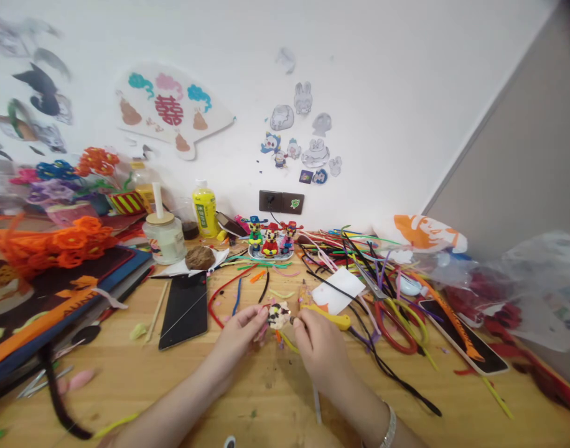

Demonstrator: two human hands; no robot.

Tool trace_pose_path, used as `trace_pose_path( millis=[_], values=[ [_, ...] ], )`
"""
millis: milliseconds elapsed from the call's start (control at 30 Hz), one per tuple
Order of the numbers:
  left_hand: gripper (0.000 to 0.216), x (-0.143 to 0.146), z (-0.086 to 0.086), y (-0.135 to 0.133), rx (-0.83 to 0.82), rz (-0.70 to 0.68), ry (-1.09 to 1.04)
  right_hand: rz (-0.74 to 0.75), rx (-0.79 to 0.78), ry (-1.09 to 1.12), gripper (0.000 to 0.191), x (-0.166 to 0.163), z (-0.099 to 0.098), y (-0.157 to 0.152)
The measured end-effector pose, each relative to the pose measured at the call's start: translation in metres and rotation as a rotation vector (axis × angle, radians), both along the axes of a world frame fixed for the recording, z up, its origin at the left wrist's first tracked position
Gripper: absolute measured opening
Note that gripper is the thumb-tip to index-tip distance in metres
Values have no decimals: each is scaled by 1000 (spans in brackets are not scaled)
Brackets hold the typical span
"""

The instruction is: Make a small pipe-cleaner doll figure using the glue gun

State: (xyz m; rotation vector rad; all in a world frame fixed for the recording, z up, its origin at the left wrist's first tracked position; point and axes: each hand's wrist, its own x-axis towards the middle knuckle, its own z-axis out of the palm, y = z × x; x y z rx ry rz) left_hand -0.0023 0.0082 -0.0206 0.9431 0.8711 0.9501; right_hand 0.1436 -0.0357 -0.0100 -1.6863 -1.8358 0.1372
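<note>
Spotted piece is pinched in left hand's grip; right hand's grip apparently pinches a dark bit.

On the tabletop, a small craft piece sat btwn L grip and R grip, w/ figurines on a tray behind, nr the wall. To the L lay a flat slab, thin stick just beside it, jar + bottle behind; to the R, scissors lay btwn a paper sheet and a phone.
</note>
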Motion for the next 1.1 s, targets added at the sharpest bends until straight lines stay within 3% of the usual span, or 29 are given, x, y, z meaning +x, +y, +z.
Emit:
trace_pose_path(
  millis=[367,567,700,833,1100],
  values=[
    [35,-1,-4,2,14,-9,20,-27,2,-1,23,1,2,1],
    [34,-2,-2,2,44,7,100,-51,12,152,27,6,1,3],
    [30,-9,7,9,216,51,233,-38,15,295,30,9,-1,7],
    [25,-24,11,26,403,-17,344,-11,-6,356,32,9,-4,10],
    [41,-41,-8,52,530,-48,554,-13,-79,306,36,10,-9,15]
  ],
)
